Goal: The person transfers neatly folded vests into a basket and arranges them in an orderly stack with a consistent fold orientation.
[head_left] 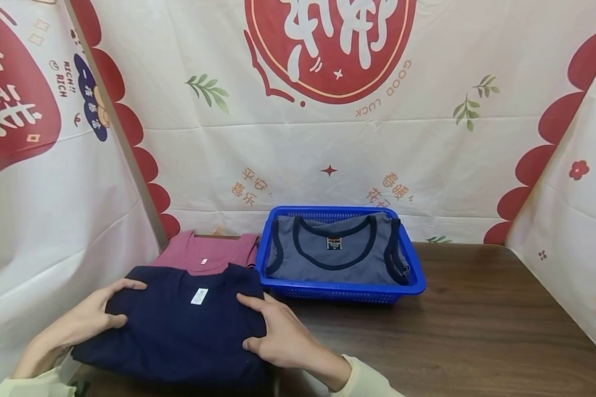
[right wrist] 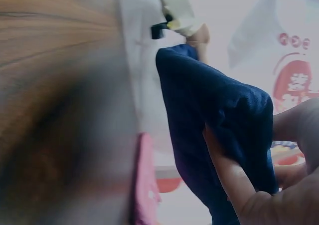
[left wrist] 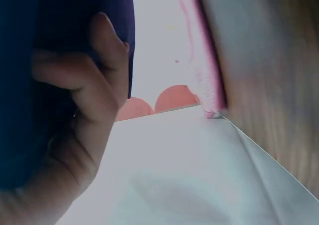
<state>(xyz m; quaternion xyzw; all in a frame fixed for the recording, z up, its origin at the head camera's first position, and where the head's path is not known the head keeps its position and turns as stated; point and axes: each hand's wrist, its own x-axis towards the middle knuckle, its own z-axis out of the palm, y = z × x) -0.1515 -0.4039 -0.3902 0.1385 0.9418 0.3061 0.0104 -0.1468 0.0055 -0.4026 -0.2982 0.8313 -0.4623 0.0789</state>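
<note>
A folded navy shirt (head_left: 179, 325) with a white neck label is held between both hands, raised off the table. At its left side the left hand (head_left: 86, 317) grips the edge, thumb on top. The right hand (head_left: 283, 333) grips the opposite side, its thumb also on the upper face. In the right wrist view, that hand's fingers (right wrist: 229, 175) clasp the thick folded edge of the navy cloth (right wrist: 214, 100). The left wrist view has the left hand (left wrist: 94, 100) bent against the dark fabric. Behind the shirt lies a folded pink garment (head_left: 218, 253), partly covered from view.
A blue plastic basket (head_left: 417, 284) stands at the back middle, holding a grey tank top (head_left: 288, 251) with dark trim. The brown wooden table (head_left: 477, 331) extends to the right. Printed white cloth (head_left: 328, 143) hangs along the back and both sides.
</note>
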